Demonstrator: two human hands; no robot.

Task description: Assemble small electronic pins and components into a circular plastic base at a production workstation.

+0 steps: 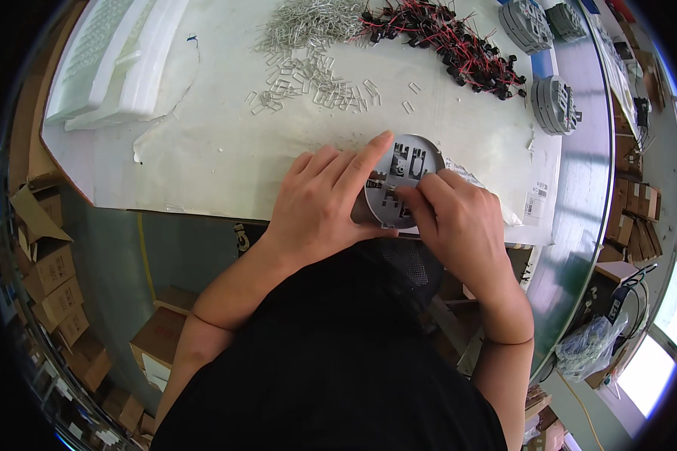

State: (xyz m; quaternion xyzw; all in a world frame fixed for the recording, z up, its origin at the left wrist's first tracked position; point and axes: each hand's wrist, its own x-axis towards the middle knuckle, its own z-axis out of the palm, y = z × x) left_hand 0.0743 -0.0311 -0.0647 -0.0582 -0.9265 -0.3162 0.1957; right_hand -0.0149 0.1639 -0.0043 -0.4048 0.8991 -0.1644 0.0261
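Note:
A round grey plastic housing [412, 183] with slots and metal contacts sits tilted at the table's front edge, between my two hands. My left hand [316, 192] grips it from the left, its index finger along the upper rim and the thumb at the lower edge. Over the lower right part of the housing, my right hand [462, 218] has its thumb and fingers pinched together against its face. Whatever those fingertips hold, if anything, is hidden. Beyond the hands lie a pile of U-shaped metal wire clips [312, 26] and a heap of small black parts with red wires [459, 49].
Stacked grey round housings [525, 26] stand at the back right, with another stack [555, 105] nearer. White foam trays [90, 68] occupy the table's far left. Cardboard boxes [56, 278] line the floor at left. A clear plastic bag [590, 346] hangs at lower right.

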